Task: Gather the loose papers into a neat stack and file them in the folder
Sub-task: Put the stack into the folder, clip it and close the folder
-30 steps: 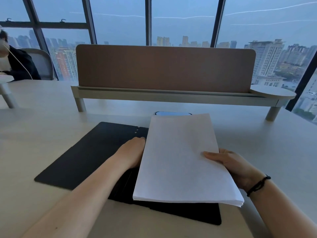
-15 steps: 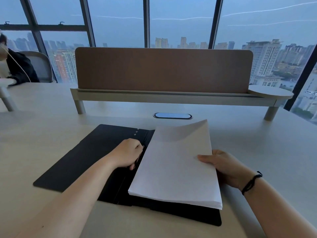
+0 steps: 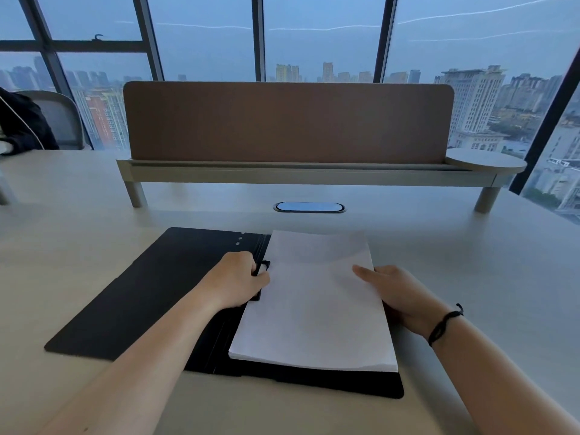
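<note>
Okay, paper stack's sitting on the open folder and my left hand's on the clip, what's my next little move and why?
Probably slide the paper stack leftward with the right hand so its edge goes under the clip. The left hand is at that black clip on the folder spine, and the stack's left edge lies right beside it, its far end lifted a little.

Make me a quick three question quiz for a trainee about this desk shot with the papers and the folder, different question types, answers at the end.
1. True or false: the paper stack lies on the right half of the open black folder.
2. Which hand is at the black clip by the stack's left edge? A) left hand B) right hand
3. Fill in: a dark ______ is worn on the right wrist.

Key: 1 true; 2 A; 3 cord bracelet.
</note>
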{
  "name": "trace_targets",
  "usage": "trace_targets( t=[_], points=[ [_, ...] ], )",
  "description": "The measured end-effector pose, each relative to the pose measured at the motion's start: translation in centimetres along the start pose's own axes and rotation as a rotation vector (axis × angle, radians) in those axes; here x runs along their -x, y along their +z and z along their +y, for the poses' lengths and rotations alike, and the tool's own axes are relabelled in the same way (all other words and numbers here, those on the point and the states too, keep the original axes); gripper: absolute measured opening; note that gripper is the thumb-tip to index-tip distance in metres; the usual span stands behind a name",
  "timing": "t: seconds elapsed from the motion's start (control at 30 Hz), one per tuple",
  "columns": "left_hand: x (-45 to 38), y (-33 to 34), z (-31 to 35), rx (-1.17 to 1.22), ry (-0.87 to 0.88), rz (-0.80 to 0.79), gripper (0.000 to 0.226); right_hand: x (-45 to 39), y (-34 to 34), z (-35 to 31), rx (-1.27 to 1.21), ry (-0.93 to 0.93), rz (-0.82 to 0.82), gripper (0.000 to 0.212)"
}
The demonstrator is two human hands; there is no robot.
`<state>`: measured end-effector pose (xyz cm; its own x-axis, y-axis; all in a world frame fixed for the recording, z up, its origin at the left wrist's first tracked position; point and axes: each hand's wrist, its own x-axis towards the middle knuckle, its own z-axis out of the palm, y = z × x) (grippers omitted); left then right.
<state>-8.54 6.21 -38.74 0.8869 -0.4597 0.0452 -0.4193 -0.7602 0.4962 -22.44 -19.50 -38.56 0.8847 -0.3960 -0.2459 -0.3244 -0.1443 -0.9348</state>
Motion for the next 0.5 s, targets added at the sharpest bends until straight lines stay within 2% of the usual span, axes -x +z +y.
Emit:
trace_targets(
  t=[0.03, 0.1, 0.13, 0.3, 0.5],
  points=[
    [0.02, 0.09, 0.00, -0.002, 0.000, 0.012, 0.036, -0.39, -0.10, 0.37, 0.007, 0.004, 0.033, 0.066],
    [0.06, 0.20, 0.00, -0.003, 0.005, 0.027, 0.038, -0.42, -0.09, 0.39, -0.024, 0.018, 0.077, 0.034],
    [0.10, 0.21, 0.01, -0.006, 0.010, 0.032, 0.038, -0.38, -0.20, 0.42, -0.026, 0.015, 0.099, 0.028],
    [0.20, 0.33, 0.05, -0.012, 0.018, 0.056, 0.033, -0.58, 0.06, 0.80, 0.092, -0.039, 0.230, 0.023],
    [-0.05, 0.15, -0.41, 0.079, 0.007, 0.038, 0.031, -0.86, 0.08, 0.92, 0.144, -0.084, 0.256, 0.023]
  ],
)
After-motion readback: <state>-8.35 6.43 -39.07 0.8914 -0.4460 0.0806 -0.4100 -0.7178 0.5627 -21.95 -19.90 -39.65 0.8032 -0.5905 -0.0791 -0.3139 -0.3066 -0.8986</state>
